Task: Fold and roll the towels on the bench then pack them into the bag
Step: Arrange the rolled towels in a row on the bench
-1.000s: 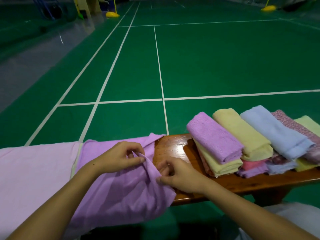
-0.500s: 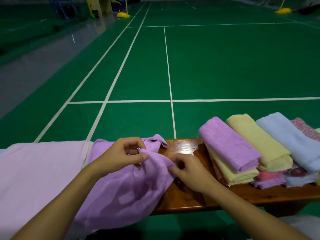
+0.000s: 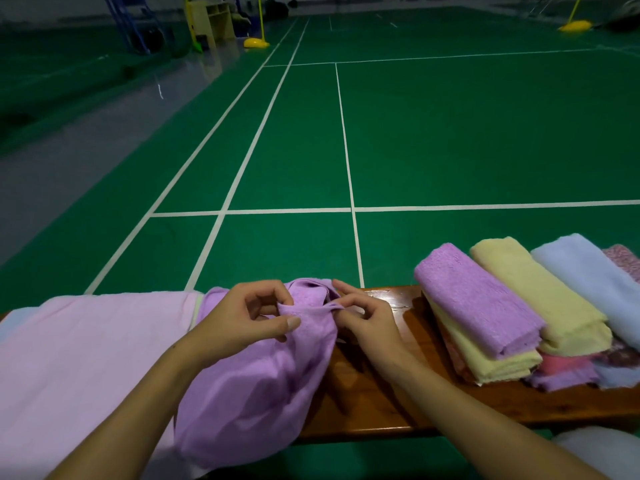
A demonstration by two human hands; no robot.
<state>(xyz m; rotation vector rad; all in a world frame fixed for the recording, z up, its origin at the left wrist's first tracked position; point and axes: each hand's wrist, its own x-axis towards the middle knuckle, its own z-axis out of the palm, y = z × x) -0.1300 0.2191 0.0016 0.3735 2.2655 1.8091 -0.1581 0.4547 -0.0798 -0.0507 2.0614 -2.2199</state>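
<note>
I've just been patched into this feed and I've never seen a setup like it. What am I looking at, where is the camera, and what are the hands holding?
There is no machine: the one camera sits on a person's head, looking forward and down at their bare hands. The left hand and right hand both pinch the top edge of a crumpled purple towel over a glossy wooden bench. A flat pale pink cloth lies to the left. To the right are folded towels: purple, yellow, light blue, with more beneath. A green court floor lies beyond. No bag is visible.

Patterned towel cut by edge
</note>
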